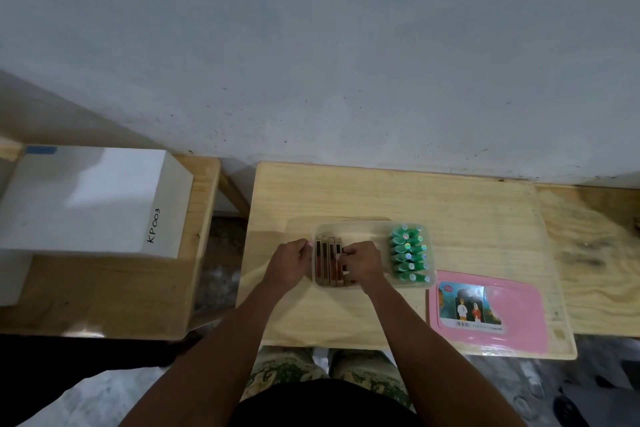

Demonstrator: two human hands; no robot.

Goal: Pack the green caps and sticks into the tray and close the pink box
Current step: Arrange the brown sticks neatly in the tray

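Note:
A clear plastic tray (360, 229) lies on the small wooden table (450, 204). Several green caps (410, 255) sit in rows at its right end. Several gold and red sticks (327, 262) lie side by side at its left end. My left hand (289, 262) rests at the tray's left edge with fingers curled against it. My right hand (362, 263) is over the tray's middle, its fingers curled on the rightmost stick. The pink box lid (512, 312), with a picture sticker, lies flat to the right of the tray.
A white box marked KP003 (86, 201) stands on a wooden bench at the left. Another wooden surface (595, 253) adjoins the table on the right. A grey wall runs behind. My knees show below the table's near edge.

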